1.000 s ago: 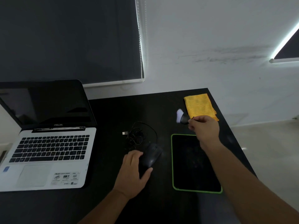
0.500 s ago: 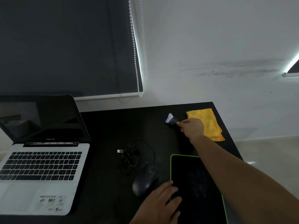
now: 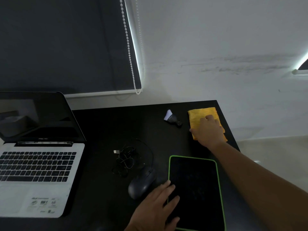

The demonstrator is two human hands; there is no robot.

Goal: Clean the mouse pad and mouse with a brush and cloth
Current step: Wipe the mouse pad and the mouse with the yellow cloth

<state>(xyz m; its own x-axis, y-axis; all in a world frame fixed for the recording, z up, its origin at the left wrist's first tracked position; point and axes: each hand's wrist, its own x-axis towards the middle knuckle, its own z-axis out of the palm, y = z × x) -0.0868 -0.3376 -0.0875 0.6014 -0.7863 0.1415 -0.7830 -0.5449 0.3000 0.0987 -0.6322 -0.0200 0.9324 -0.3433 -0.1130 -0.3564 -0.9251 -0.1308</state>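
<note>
Head view of a black desk (image 3: pixel 103 124) set against a white wall (image 3: pixel 216 39).

Lower centre-right of the frame: the mouse pad (image 3: pixel 195 184), a black upright rectangle with rounded corners and a bright green border. It lies flat, and its surface shows faint pale specks.

Just left of the pad, apart from its edge: the mouse (image 3: pixel 141 185), dark and glossy, lying at a slant. Its thin black cable (image 3: pixel 128 157) is loosely tangled above it and ends in a silver plug (image 3: pixel 116 151).

Upper right of the desk: a yellow ribbed cloth (image 3: pixel 198 114), folded, near the far right corner. Left of it, not touching, is a small brush (image 3: pixel 171 117) with a white fan of bristles and a stubby dark handle, lying on its side.

The right hand (image 3: pixel 207 130) reaches across and lies on the cloth, fingers bent down onto the fabric and thumb at the cloth's left edge. Whether the fabric is actually pinched cannot be told.

The left hand (image 3: pixel 155 210) rests flat at lower centre with its fingers straight and spread. They cross the pad's left green border and hold nothing.

Left of the frame: an open laptop (image 3: pixel 36 164) with a white body, black keys and a dark screen.

Upper left: a dark window blind (image 3: pixel 58 44) with a white bead chain (image 3: pixel 129 47) hanging along its right edge.
</note>
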